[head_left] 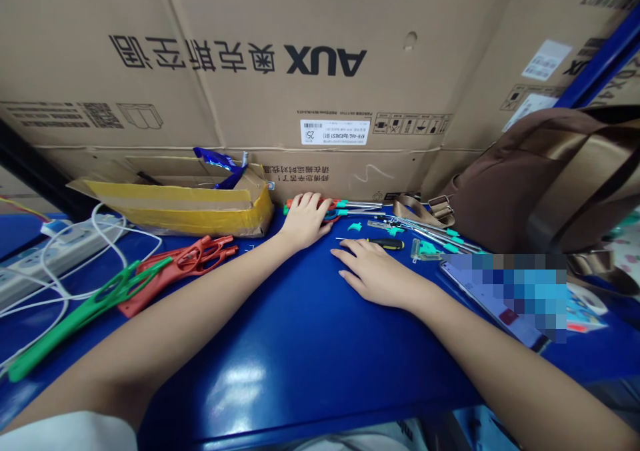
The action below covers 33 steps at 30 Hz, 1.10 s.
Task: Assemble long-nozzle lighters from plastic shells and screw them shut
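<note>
My left hand [304, 221] reaches to the back of the blue table [280, 344], fingers stretched flat over the handles of a red and green tool [345, 205] lying against the cardboard box. My right hand [373, 274] rests palm down on the table, fingers spread and holding nothing. Just beyond its fingertips lies a small screwdriver with a black and yellow handle [383, 243]. Several thin metal tools with teal tips [440, 237] and small teal pieces [356, 227] lie to the right of it.
Large AUX cardboard boxes [300, 64] wall off the back. An open yellow-taped carton [190, 201] sits at left, with red [185, 264] and green [85, 307] plastic frames, a power strip [55, 254] and white cables. A brown bag [540, 184] and a phone [500, 291] are at right.
</note>
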Each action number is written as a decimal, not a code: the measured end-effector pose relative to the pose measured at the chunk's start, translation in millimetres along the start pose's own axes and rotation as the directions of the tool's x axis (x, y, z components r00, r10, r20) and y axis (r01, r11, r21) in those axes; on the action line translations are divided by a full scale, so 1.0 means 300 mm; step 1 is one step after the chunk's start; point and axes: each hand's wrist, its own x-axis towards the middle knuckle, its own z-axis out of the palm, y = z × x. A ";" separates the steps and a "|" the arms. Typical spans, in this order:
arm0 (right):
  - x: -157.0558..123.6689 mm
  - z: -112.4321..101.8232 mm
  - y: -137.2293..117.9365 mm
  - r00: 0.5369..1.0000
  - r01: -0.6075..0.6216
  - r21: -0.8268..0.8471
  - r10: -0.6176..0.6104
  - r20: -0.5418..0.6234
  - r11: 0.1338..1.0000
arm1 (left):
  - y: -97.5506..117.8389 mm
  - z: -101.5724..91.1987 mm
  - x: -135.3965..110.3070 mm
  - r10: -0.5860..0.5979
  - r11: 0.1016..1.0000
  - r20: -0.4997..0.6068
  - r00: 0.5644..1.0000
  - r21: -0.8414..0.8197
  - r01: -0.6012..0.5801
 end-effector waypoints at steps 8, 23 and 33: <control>-0.004 -0.002 -0.001 1.000 0.014 0.004 -0.014 -0.021 1.000 | 0.087 -0.158 -0.064 0.010 1.000 0.006 1.000 0.021 -0.010; 0.005 0.035 0.022 1.000 0.015 -0.018 -0.016 -0.016 1.000 | -0.154 -0.417 -0.393 -0.455 0.849 0.244 0.856 0.410 0.334; 0.005 0.047 0.026 0.999 0.011 -0.016 -0.011 -0.039 1.000 | -0.296 -0.408 -0.416 -0.544 0.838 0.479 0.688 0.269 0.475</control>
